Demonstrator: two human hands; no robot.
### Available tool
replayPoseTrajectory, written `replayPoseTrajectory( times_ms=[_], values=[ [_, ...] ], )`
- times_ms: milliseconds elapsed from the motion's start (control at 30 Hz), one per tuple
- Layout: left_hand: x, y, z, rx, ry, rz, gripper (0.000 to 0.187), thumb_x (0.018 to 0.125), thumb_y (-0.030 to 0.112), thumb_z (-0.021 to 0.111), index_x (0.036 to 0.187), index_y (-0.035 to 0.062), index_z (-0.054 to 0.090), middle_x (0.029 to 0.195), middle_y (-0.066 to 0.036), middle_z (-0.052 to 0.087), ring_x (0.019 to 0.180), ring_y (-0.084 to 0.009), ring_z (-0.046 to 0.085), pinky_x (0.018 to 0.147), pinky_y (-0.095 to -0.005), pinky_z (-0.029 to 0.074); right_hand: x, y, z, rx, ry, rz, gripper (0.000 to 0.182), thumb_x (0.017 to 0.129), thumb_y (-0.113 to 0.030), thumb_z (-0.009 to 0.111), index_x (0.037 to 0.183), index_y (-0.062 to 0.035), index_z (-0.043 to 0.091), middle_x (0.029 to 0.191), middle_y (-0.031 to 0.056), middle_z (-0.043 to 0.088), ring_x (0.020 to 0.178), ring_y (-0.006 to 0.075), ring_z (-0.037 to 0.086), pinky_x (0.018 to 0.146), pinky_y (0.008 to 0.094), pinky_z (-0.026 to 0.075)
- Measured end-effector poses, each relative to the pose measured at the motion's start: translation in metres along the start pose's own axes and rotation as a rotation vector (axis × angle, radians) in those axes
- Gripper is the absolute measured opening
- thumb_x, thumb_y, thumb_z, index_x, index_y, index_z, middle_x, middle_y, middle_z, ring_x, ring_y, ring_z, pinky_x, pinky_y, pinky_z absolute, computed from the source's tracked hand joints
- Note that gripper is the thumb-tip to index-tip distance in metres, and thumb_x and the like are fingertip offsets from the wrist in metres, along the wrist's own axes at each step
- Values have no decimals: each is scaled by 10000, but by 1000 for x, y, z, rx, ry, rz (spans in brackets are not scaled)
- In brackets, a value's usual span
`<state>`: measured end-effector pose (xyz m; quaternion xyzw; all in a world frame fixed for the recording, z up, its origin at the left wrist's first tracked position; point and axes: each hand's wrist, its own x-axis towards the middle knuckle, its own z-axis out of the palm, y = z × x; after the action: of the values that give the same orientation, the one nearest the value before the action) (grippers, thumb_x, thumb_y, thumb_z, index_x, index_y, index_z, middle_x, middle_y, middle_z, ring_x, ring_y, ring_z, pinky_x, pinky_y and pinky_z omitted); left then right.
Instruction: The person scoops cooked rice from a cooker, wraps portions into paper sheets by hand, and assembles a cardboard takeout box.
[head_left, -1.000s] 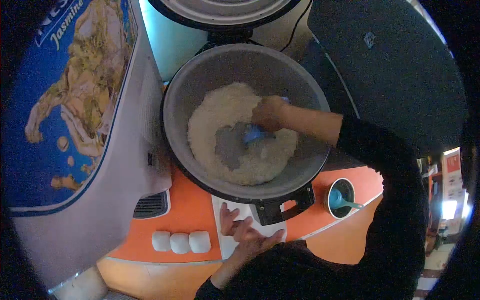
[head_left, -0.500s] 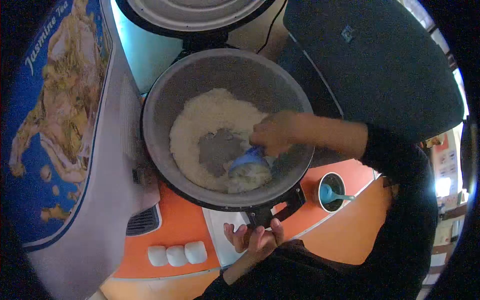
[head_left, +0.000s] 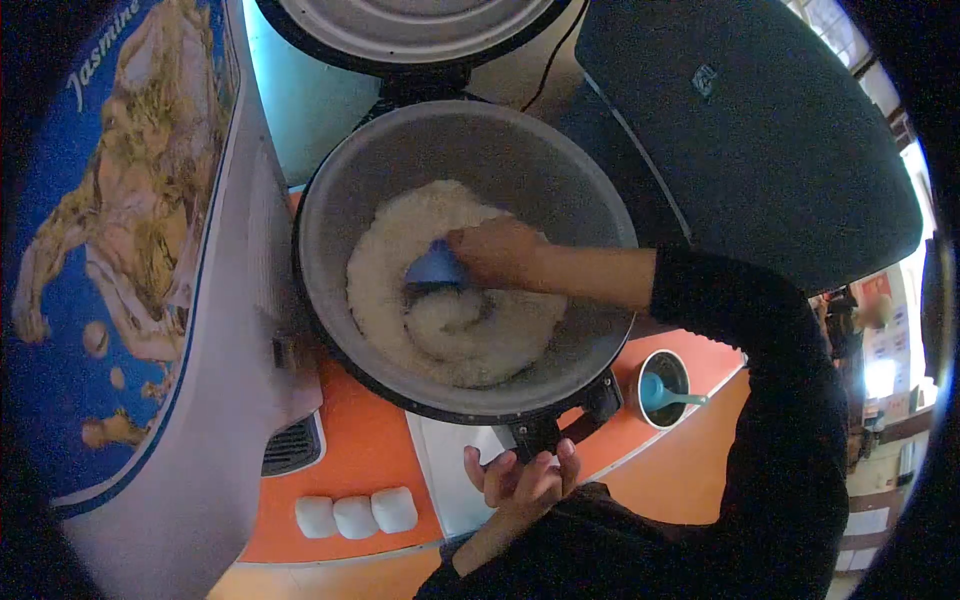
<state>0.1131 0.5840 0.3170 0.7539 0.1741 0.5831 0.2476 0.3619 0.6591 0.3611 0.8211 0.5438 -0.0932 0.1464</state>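
Observation:
In the head view, my right hand (head_left: 497,252) reaches into the wide grey pot (head_left: 465,135), closed on a blue rice scoop (head_left: 436,266). The scoop is tilted, its lower edge down against the white rice (head_left: 485,350), which lies in a ring over the pot's bottom. Part of the scoop's handle is hidden by my fingers. Below the pot's front, my left hand (head_left: 525,480) is palm up with its fingers spread. Its fingertips are right at the black front handle (head_left: 575,420).
The cooker's lid (head_left: 425,25) stands raised behind. To the right are a dark speaker-like box (head_left: 760,130) and a metal cup (head_left: 648,412) holding a light-blue spoon (head_left: 660,392). Several white rolls (head_left: 355,516) lie front left, beside a dispenser with a printed side (head_left: 215,330).
My right hand has moved left with the scoop, from the pot's lower right to the middle of the rice. My left hand stays at the front handle. The view has shifted slightly.

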Motion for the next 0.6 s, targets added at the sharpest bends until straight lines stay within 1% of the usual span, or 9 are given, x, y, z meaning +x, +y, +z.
replayPoseTrajectory(
  times_ms=[67, 133, 233, 300, 333, 367, 433, 533, 600],
  values=[
    [-2, -3, 1, 17, -13, 38, 303, 796, 168, 628, 1034, 95, 454, 1010, -54, 422, 1093, -347, 378, 953, -637, 313, -1, 1, -3, 16, -172, 1, 320, 807, -184, 594, 1056, 13, 556, 929, 191, 652, 846, 347, 657, 746, 459, 533],
    [2, -6, -1, 28, -37, 77, 309, 804, 167, 620, 1044, 90, 442, 1017, -66, 417, 1088, -349, 374, 953, -638, 306, -11, -10, 13, 90, -252, -180, 311, 811, -205, 586, 1048, -4, 565, 927, 201, 650, 862, 365, 648, 764, 459, 523],
    [12, -6, -2, 78, -98, 254, 296, 812, 178, 613, 1036, 89, 442, 1037, -95, 405, 1089, -339, 369, 949, -653, 293, -31, -15, 26, 268, -259, -202, 302, 816, -211, 582, 1049, -20, 582, 947, 212, 647, 880, 370, 640, 759, 462, 512],
    [5, 5, 5, 49, -17, -56, 194, 893, 204, 546, 1081, 181, 500, 1056, -26, 396, 1016, -292, 374, 891, -647, 363, -44, -23, -1, 287, -251, -225, 305, 819, -213, 579, 1054, -19, 581, 944, 214, 646, 881, 377, 636, 757, 470, 503],
    [0, 3, 5, 42, -19, -50, 194, 893, 204, 546, 1081, 181, 500, 1056, -26, 396, 1016, -292, 374, 891, -647, 363, -51, -25, -13, 305, -242, -249, 308, 821, -215, 576, 1059, -18, 579, 941, 216, 645, 882, 384, 631, 756, 479, 495],
    [-8, -2, 2, 78, -52, 39, 203, 876, 188, 562, 1066, 162, 496, 1059, -22, 396, 1021, -287, 374, 896, -648, 356, -55, -22, -19, 306, -235, -242, 308, 821, -215, 576, 1059, -18, 579, 941, 216, 645, 882, 384, 631, 756, 479, 495],
    [-17, -11, -3, 162, -114, 218, 225, 841, 156, 593, 1037, 125, 489, 1065, -14, 396, 1030, -278, 376, 906, -652, 341, -57, -17, -31, 274, -493, -229, 300, 857, -238, 557, 1053, -11, 574, 937, 226, 639, 886, 399, 623, 776, 485, 484],
    [-10, -8, 2, 45, -85, 150, 234, 823, 149, 603, 1017, 108, 479, 1064, -9, 414, 1070, -270, 378, 915, -658, 337, -96, -6, -67, 405, -287, -293, 326, 899, -277, 532, 1073, -2, 555, 920, 242, 633, 880, 413, 616, 784, 485, 475],
    [-6, -9, 0, 7, -78, 101, 239, 814, 146, 608, 1006, 99, 474, 1063, -6, 423, 1090, -267, 379, 920, -662, 334, -107, -8, -81, 414, -324, -244, 346, 910, -293, 522, 1089, 2, 541, 921, 252, 628, 883, 415, 614, 782, 489, 472]
  ],
)
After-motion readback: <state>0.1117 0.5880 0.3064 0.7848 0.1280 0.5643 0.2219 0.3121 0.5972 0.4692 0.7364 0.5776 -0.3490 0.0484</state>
